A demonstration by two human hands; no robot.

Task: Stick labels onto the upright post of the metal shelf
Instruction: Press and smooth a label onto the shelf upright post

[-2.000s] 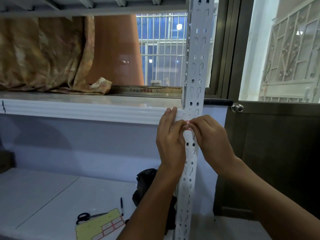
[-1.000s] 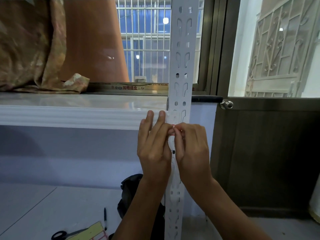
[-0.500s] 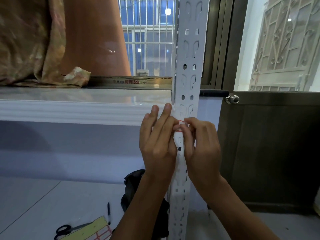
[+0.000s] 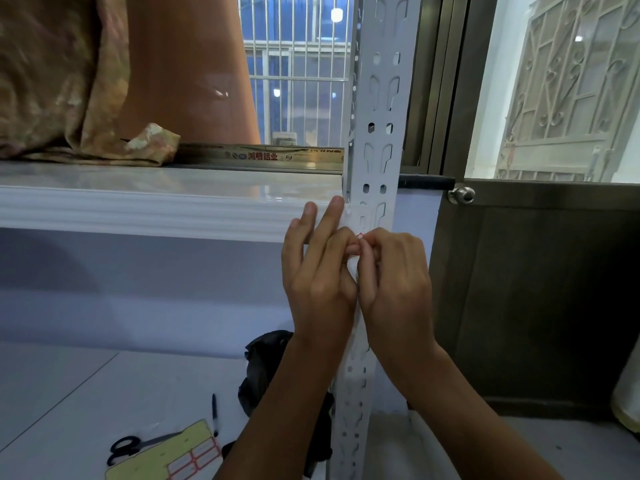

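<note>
Both hands meet on the white post (image 4: 375, 140), which stands upright in the middle. The left hand (image 4: 320, 271) and right hand (image 4: 398, 275) have their fingers (image 4: 372, 242) pressed together, pinching a small red-edged label (image 4: 360, 234) against the post. At 7 o'clock, a yellow label sheet (image 4: 173, 459) lies beside black scissors (image 4: 126, 448) and a pen (image 4: 214, 414).

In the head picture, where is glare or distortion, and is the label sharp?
Head view: the glossy shelf mirrors window light; wide-angle bending tilts the upright post; the door pane is overexposed; only a red corner of the label shows between left hand and right hand, too small to judge.
</note>
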